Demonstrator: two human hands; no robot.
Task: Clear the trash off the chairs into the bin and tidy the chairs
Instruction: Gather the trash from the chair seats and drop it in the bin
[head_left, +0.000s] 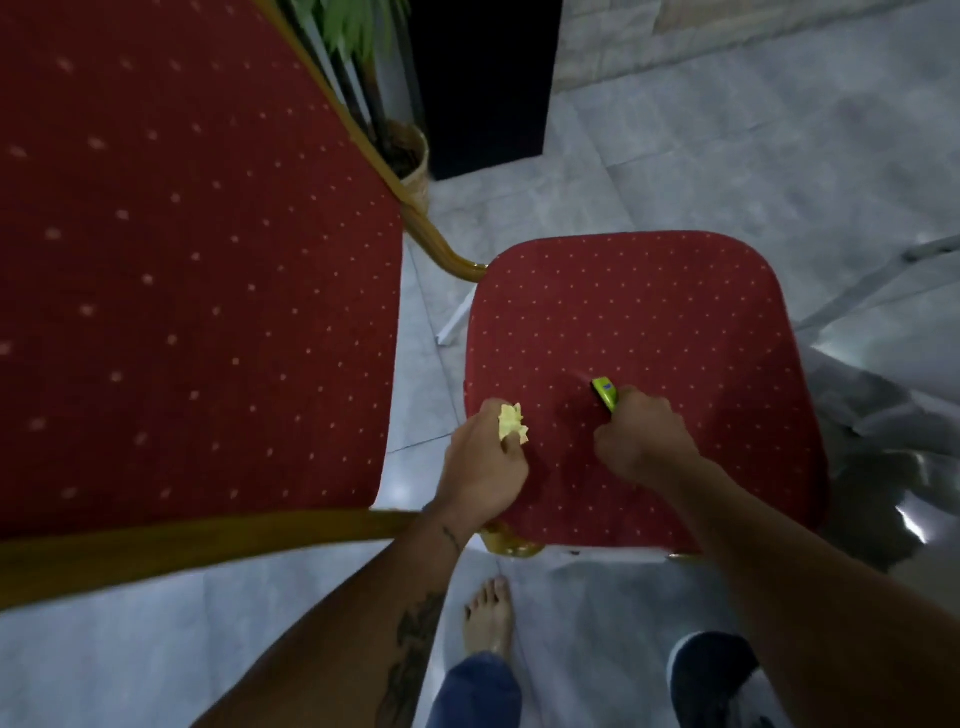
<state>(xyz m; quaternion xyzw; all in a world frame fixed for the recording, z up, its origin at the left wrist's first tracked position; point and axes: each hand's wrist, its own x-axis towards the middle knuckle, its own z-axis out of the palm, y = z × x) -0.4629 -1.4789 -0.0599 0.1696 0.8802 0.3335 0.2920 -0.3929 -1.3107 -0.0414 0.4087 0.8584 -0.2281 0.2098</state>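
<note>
- Head view: a red dotted chair seat (649, 312) sat right of centre, on a pale tiled floor (727, 156).
- The left hand (483, 467) hung over the seat's 8 o'clock corner, its grip clamped on a crumpled yellow paper (511, 423) that stuck out above the knuckles.
- The right hand (641, 436) rested over the seat just beside the left hand, at its 3 o'clock, its grip shut around a green wrapper (605, 392) whose end poked out toward 11 o'clock.
- A second, larger red chair cushion (182, 260) with a gold frame (208, 540) filled the 9 o'clock side.
- A potted plant (410, 150) stood at 12 o'clock beside a dark panel (483, 88).
- A bare foot (488, 613) showed on the floor at 6 o'clock.
</note>
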